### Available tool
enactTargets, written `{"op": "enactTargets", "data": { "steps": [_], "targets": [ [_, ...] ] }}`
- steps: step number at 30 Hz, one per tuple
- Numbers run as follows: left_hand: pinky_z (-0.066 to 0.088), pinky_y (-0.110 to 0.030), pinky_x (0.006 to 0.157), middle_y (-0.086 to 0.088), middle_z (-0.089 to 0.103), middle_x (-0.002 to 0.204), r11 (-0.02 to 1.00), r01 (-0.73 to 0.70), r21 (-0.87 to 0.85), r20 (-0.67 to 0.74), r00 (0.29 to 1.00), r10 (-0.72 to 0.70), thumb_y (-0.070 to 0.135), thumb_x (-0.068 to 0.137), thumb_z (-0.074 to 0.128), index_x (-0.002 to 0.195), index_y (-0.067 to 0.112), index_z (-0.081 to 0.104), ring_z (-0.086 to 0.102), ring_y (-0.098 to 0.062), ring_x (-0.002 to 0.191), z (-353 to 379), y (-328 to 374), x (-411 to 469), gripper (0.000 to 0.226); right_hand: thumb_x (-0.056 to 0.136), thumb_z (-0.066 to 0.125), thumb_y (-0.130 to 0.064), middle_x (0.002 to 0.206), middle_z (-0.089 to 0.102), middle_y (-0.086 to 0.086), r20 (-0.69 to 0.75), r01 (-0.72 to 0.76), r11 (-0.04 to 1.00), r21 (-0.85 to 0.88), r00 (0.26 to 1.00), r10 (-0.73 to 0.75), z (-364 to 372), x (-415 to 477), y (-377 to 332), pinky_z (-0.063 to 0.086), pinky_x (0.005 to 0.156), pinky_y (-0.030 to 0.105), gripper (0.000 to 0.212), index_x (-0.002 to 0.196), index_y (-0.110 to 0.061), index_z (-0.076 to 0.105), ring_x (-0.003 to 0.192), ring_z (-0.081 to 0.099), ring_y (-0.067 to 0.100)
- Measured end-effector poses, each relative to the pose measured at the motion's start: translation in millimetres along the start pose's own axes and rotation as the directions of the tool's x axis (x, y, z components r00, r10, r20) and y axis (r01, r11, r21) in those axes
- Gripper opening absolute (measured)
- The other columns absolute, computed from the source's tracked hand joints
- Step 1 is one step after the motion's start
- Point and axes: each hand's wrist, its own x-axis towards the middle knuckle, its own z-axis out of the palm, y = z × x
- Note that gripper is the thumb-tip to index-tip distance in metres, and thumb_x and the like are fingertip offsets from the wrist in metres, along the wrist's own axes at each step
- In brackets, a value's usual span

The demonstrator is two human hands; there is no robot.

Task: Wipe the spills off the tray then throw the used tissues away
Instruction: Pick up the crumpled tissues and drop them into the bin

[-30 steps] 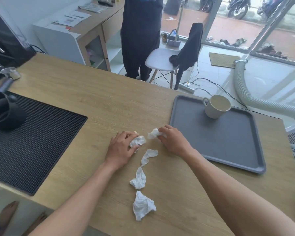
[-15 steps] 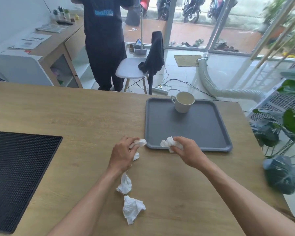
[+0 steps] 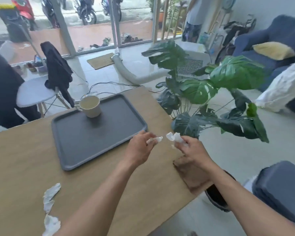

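A dark grey tray lies on the wooden table with a cream cup on its far part. My left hand is raised over the table just right of the tray, pinching a crumpled white tissue. My right hand is near the table's right edge and grips a second crumpled tissue. Two more used tissues lie on the table at the lower left, one farther from me and one nearer.
A dark round bin stands on the floor below the table's right edge, partly hidden by my right arm. A large leafy plant rises beside the table. A grey box is at the right; a white chair and a standing person are behind the table.
The view has swung to the right. Both hands have lifted off the table and moved right past the tray, each carrying a tissue. Two tissues stay behind on the table.
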Motion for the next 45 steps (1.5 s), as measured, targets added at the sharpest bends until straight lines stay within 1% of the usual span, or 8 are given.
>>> {"op": "enactTargets", "data": {
  "steps": [3,6,11,13,18,24,33,45],
  "targets": [
    [0.029,-0.013,0.061,0.014,0.053,0.083,0.996,-0.082,0.018,0.079,0.994,0.08,0.034,0.091,0.062,0.1,0.028,0.07,0.048,-0.004,0.071,47,41,13,0.014,0.087,0.066,-0.032,0.074,0.065,-0.012,-0.126,-0.082,0.996,0.035,0.988,0.086,-47,-20,39,0.04,0.061,0.013,0.009,0.087,-0.023,0.067,0.067,0.057,-0.001],
    [0.037,-0.02,0.068,0.008,0.056,0.09,0.986,-0.159,0.051,0.195,0.97,0.146,0.031,0.091,0.062,0.1,0.028,0.07,0.057,-0.012,0.08,95,78,21,0.013,0.087,0.066,-0.032,0.074,0.067,-0.004,-0.192,-0.165,0.983,0.084,0.965,0.178,-89,-44,75,0.045,0.067,0.03,0.013,0.086,-0.019,0.068,0.066,0.057,0.011],
    [0.047,-0.032,0.076,0.005,0.06,0.091,0.961,-0.27,0.063,0.355,0.906,0.231,0.032,0.091,0.06,0.098,0.029,0.071,0.059,-0.017,0.083,175,144,17,0.013,0.087,0.067,-0.024,0.088,0.065,-0.011,-0.319,-0.223,0.959,0.177,0.909,0.27,-150,-84,139,0.04,0.07,0.018,0.016,0.103,-0.021,0.066,0.082,0.057,0.012],
    [0.044,-0.029,0.075,0.004,0.061,0.094,0.946,-0.312,0.085,0.408,0.877,0.252,0.037,0.092,0.058,0.1,0.03,0.07,0.059,-0.017,0.085,206,165,18,0.017,0.087,0.067,-0.023,0.101,0.059,-0.007,-0.36,-0.266,0.942,0.203,0.875,0.324,-169,-96,163,0.036,0.079,0.02,0.032,0.117,-0.016,0.061,0.094,0.054,0.012],
    [0.049,-0.032,0.079,0.001,0.066,0.102,0.917,-0.379,0.129,0.522,0.811,0.262,0.041,0.094,0.055,0.102,0.027,0.069,0.06,-0.017,0.089,281,214,26,0.022,0.088,0.066,-0.029,0.106,0.057,-0.005,-0.39,-0.37,0.883,0.289,0.797,0.461,-206,-123,232,0.041,0.087,0.029,0.037,0.121,-0.017,0.057,0.101,0.054,0.016],
    [0.046,-0.03,0.08,-0.002,0.066,0.1,0.967,-0.196,0.164,0.592,0.804,0.062,0.033,0.091,0.057,0.1,0.019,0.069,0.061,-0.019,0.094,358,223,30,0.02,0.087,0.065,-0.034,0.118,0.058,0.0,-0.358,-0.478,0.804,0.354,0.725,0.588,-220,-139,315,0.036,0.087,0.025,0.043,0.124,-0.015,0.056,0.107,0.051,0.014],
    [0.035,-0.025,0.075,-0.003,0.066,0.096,0.956,-0.041,0.29,0.615,0.773,-0.154,0.034,0.092,0.056,0.099,0.018,0.068,0.058,-0.02,0.091,476,188,50,0.021,0.085,0.068,-0.024,0.119,0.058,0.008,-0.126,-0.644,0.621,0.446,0.642,0.756,-192,-117,443,0.039,0.081,0.025,0.044,0.125,-0.011,0.055,0.099,0.05,0.013],
    [0.039,-0.026,0.071,0.0,0.063,0.092,0.914,0.11,0.391,0.564,0.756,-0.332,0.034,0.094,0.055,0.101,0.017,0.069,0.056,-0.016,0.079,575,110,74,0.022,0.082,0.07,-0.019,0.112,0.063,0.002,0.035,-0.709,0.605,0.362,0.659,0.751,-138,-52,571,0.036,0.077,0.02,0.039,0.119,-0.015,0.059,0.1,0.058,0.018]
  ]
}}
